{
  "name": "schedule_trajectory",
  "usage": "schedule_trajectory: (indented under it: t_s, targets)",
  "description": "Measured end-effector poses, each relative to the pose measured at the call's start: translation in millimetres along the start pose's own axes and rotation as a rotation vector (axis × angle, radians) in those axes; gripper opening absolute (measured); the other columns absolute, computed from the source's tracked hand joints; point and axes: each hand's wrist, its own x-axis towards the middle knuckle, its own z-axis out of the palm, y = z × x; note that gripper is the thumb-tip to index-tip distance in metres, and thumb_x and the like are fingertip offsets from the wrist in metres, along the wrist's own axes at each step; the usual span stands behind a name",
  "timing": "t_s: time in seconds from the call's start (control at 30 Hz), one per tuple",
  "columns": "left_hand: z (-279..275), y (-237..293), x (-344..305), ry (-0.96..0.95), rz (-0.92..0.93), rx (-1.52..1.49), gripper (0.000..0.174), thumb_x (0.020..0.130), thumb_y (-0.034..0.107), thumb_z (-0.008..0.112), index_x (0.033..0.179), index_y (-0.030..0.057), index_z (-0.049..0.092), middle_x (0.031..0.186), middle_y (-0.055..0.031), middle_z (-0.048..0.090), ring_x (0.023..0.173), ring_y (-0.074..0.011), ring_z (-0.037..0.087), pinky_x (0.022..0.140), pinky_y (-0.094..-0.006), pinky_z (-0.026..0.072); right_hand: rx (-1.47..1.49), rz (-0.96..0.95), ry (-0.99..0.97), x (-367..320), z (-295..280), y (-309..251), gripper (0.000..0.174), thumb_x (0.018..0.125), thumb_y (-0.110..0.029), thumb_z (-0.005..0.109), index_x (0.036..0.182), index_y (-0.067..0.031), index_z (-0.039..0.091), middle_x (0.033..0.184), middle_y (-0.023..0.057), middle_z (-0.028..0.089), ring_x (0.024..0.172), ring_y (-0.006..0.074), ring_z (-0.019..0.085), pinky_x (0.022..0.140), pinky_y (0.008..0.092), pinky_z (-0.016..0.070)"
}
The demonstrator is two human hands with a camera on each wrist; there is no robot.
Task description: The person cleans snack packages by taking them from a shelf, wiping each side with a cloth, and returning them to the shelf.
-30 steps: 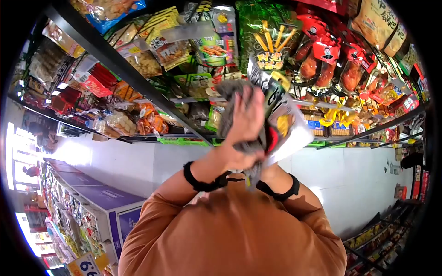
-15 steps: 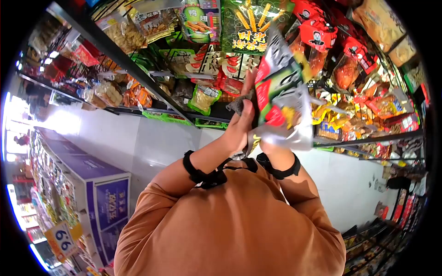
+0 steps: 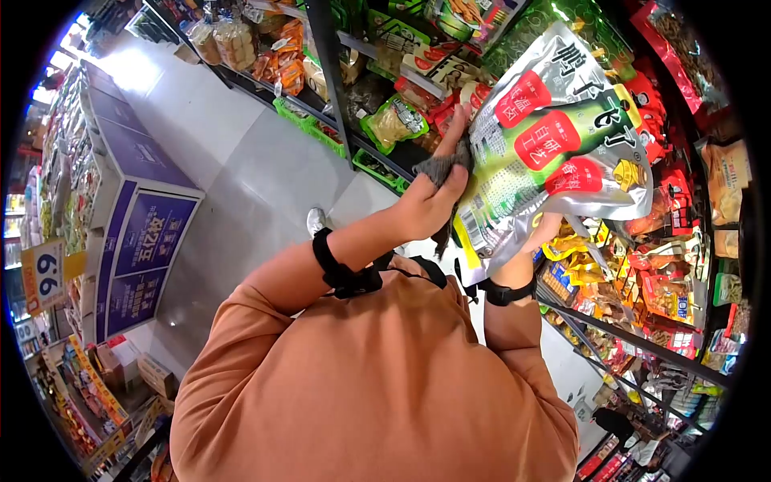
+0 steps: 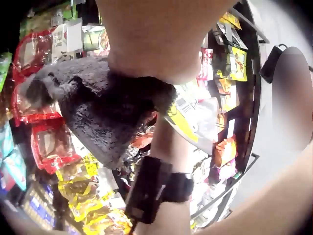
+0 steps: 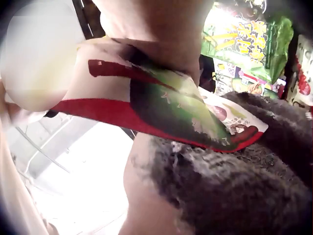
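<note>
My left hand [image 3: 434, 201] holds a fuzzy grey cloth [image 3: 444, 167] between thumb and fingers, right at the left edge of a large snack pouch [image 3: 554, 145]. The pouch is silver and green with red label patches and black lettering, tilted, with its printed face towards the head camera. Behind its lower right part, my right hand [image 3: 542, 233] grips it, most of the fingers hidden by the pouch. In the left wrist view the cloth [image 4: 98, 112] hangs in folds below the left hand. The right wrist view has the cloth [image 5: 234, 186] close under the pouch [image 5: 171, 107].
Shelves packed with bagged snacks run along the front and right, with a dark shelf post [image 3: 328, 72] ahead on the left. Green baskets [image 3: 377, 170] line the low shelf edge. On the left stands a purple-and-white display stand [image 3: 148, 233] with a price sign [image 3: 44, 275].
The pouch has turned from a slanted side view to face the head camera and moved up and right. My left hand, earlier spread over it with the cloth, is at its left edge.
</note>
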Motion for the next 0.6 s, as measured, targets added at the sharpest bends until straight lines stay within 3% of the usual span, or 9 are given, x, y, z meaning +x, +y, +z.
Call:
schedule_trajectory:
  t_s: [0.07, 0.17, 0.23, 0.33, 0.37, 0.4, 0.47, 0.53, 0.6]
  targets:
    - [-5.5, 2.5, 6.8, 0.066, -0.111, 0.004, 0.067, 0.101, 0.039, 0.026, 0.149, 0.0006, -0.002, 0.157, -0.0113, 0.003, 0.144, -0.0209, 0.004, 0.114, -0.0359, 0.005, -0.099, 0.058, 0.135, 7.6, -4.8, 13.7, 0.055, 0.096, -0.038, 0.034, 0.135, 0.0012, 0.037, 0.132, 0.0151, 0.046, 0.12, 0.025, 0.047, 0.102, 0.0377, 0.0382]
    - [-10.6, 23.7, 13.7, 0.059, -0.148, 0.001, 0.063, 0.102, 0.033, 0.028, 0.149, 0.001, -0.001, 0.157, -0.0124, 0.004, 0.144, -0.0206, 0.003, 0.114, -0.0345, 0.006, -0.288, 0.136, 0.294, 19.7, 8.2, 29.1, 0.059, 0.096, -0.034, 0.035, 0.142, 0.0015, 0.028, 0.144, 0.0166, 0.035, 0.134, 0.0266, 0.035, 0.111, 0.041, 0.0276]
    - [-17.4, 33.8, 15.6, 0.041, -0.206, -0.063, 0.062, 0.103, 0.028, 0.031, 0.149, 0.0013, -0.002, 0.156, -0.0146, 0.004, 0.144, -0.0211, 0.002, 0.114, -0.0337, 0.0064, -1.469, -0.01, -0.106, 36.1, 17.5, 37.7, 0.068, 0.088, -0.027, 0.054, 0.143, 0.0021, 0.026, 0.147, 0.0181, 0.031, 0.138, 0.031, 0.027, 0.114, 0.0413, 0.0155]
    - [-37.3, 36.0, 13.9, -0.124, -0.158, -0.001, 0.065, 0.102, 0.034, 0.029, 0.149, 0.0014, -0.002, 0.157, -0.0141, 0.002, 0.144, -0.0223, 0.0, 0.114, -0.0354, 0.0044, -1.166, -0.243, -0.06, 37.6, -8.3, 72.0, 0.072, 0.085, -0.027, 0.057, 0.143, 0.0012, 0.026, 0.147, 0.0194, 0.03, 0.137, 0.0327, 0.027, 0.113, 0.0427, 0.0193]
    - [-43.8, 36.6, 13.4, -0.201, -0.129, 0.025, 0.066, 0.102, 0.036, 0.029, 0.149, 0.0015, -0.002, 0.157, -0.0139, 0.001, 0.144, -0.0227, -0.001, 0.114, -0.036, 0.0037, -1.42, -0.484, 0.027, 39.9, -8.7, 71.5, 0.064, 0.091, -0.029, 0.052, 0.142, 0.0016, 0.028, 0.144, 0.0192, 0.034, 0.134, 0.0313, 0.031, 0.108, 0.0425, 0.0268]
    - [-50.0, 37.0, 12.4, -0.275, -0.105, 0.049, 0.067, 0.101, 0.038, 0.028, 0.149, 0.0015, -0.001, 0.157, -0.0138, 0.001, 0.144, -0.0231, -0.002, 0.114, -0.0365, 0.0031, -1.535, -0.424, 0.287, 44.8, -11.1, 73.5, 0.056, 0.096, -0.033, 0.043, 0.138, 0.0019, 0.031, 0.136, 0.016, 0.041, 0.126, 0.0276, 0.041, 0.102, 0.0408, 0.0342]
    - [-63.2, 37.9, 10.8, -0.41, -0.056, 0.081, 0.069, 0.1, 0.041, 0.027, 0.149, 0.0016, -0.001, 0.157, -0.0134, -0.001, 0.144, -0.0239, -0.003, 0.114, -0.0376, 0.0017, -1.049, -0.32, 0.604, 70.8, 24.8, 74.2, 0.052, 0.099, -0.036, 0.036, 0.135, 0.0008, 0.034, 0.128, 0.0121, 0.046, 0.117, 0.0231, 0.046, 0.098, 0.0375, 0.0368]
    - [-78.7, 34.6, 11.0, -0.491, -0.034, 0.082, 0.071, 0.1, 0.045, 0.025, 0.149, 0.0017, -0.001, 0.157, -0.0131, -0.002, 0.144, -0.0246, -0.004, 0.114, -0.0387, 0.0004, -1.378, -0.371, 0.567, 78.3, 23.0, 80.1, 0.05, 0.1, -0.037, 0.036, 0.134, -0.0007, 0.033, 0.125, 0.0109, 0.046, 0.111, 0.0188, 0.047, 0.095, 0.033, 0.0379]
    - [-91.7, 27.1, 12.9, -0.491, -0.045, 0.039, 0.073, 0.099, 0.049, 0.024, 0.149, 0.0017, -0.001, 0.157, -0.0127, -0.004, 0.144, -0.0254, -0.006, 0.114, -0.0399, -0.001, -1.034, -0.271, 0.716, 82.5, 44.9, 88.0, 0.05, 0.1, -0.037, 0.036, 0.134, -0.0004, 0.033, 0.127, 0.0113, 0.046, 0.112, 0.0203, 0.048, 0.097, 0.034, 0.0375]
